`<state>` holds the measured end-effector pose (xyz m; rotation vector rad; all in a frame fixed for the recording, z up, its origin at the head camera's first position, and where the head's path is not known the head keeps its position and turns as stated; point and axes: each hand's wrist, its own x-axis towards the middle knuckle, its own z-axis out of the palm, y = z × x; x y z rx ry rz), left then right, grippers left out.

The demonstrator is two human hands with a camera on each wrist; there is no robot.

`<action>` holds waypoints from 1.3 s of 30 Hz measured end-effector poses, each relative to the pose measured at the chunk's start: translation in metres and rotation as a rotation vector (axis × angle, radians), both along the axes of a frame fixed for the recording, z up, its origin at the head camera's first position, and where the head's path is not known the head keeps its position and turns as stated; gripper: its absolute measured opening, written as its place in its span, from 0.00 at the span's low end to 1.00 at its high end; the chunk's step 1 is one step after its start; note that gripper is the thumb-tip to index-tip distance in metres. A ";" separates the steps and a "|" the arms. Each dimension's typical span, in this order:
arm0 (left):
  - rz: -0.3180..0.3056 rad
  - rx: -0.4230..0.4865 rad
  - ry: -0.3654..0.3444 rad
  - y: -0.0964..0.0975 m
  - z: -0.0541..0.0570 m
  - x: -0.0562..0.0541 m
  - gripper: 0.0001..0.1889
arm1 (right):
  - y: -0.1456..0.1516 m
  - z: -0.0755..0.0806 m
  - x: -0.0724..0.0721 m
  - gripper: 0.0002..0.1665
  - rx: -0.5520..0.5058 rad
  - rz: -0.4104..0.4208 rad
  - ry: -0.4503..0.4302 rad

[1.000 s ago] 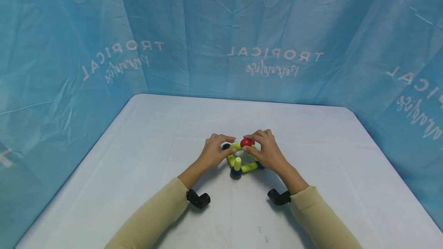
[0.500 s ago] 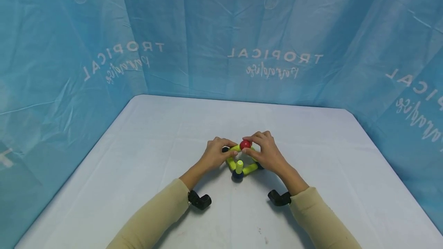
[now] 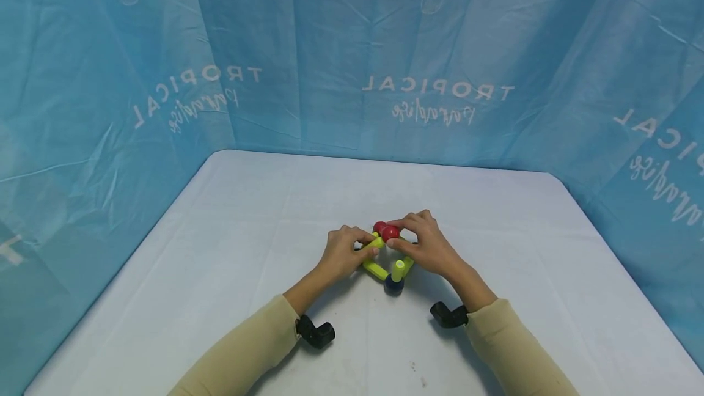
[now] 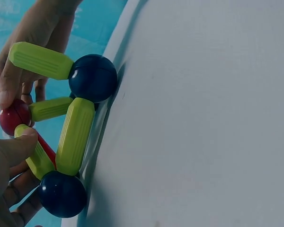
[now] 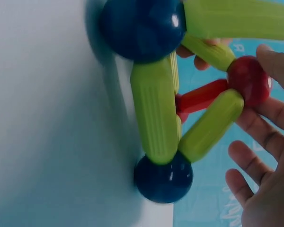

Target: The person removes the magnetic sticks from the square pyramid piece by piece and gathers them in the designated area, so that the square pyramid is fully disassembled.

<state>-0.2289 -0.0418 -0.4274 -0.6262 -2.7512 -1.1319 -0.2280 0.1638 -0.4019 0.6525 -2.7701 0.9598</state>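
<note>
A toy frame of magnetic rods and balls stands on the table between both hands. My left hand (image 3: 342, 252) pinches a yellow-green rod (image 4: 39, 161) that runs from a dark blue ball (image 4: 63, 194) up to a red ball (image 5: 249, 80). That red ball is between the thumb and fingers of my right hand (image 3: 426, 243). A red rod (image 5: 203, 96) slopes away from the same ball. Nearest me in the head view, another blue ball (image 3: 393, 285) carries an upright yellow-green rod (image 3: 398, 269) with a free end. A second red ball (image 3: 379, 227) shows at the back.
A white-covered table (image 3: 264, 206) lies under the frame, with a few small dark marks (image 3: 418, 374) near its front. Blue printed curtains (image 3: 341, 35) hang behind and beside it. Each wrist wears a black camera mount (image 3: 316, 332).
The frame has turned anticlockwise seen from above: its front blue ball and upright rod moved right, while the back red ball came into view on the left. Both hands kept hold and shifted slightly nearer.
</note>
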 end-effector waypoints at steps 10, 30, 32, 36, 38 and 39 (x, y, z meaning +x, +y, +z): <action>0.011 0.013 0.045 0.003 -0.003 0.004 0.12 | -0.006 -0.001 0.001 0.21 0.033 -0.025 0.056; 0.141 0.259 -0.033 -0.020 -0.006 0.022 0.11 | -0.004 -0.001 0.001 0.25 0.038 -0.043 0.093; 0.136 0.258 -0.021 -0.022 -0.006 0.024 0.11 | -0.005 -0.002 0.001 0.26 0.046 -0.035 0.127; 0.115 0.256 -0.001 -0.023 -0.005 0.028 0.11 | -0.006 -0.001 0.001 0.26 0.048 -0.026 0.169; 0.108 0.257 0.001 -0.023 -0.005 0.030 0.11 | -0.006 0.000 0.001 0.25 0.036 -0.032 0.156; 0.106 0.254 0.004 -0.022 -0.006 0.031 0.11 | -0.006 0.000 0.000 0.25 0.033 -0.037 0.147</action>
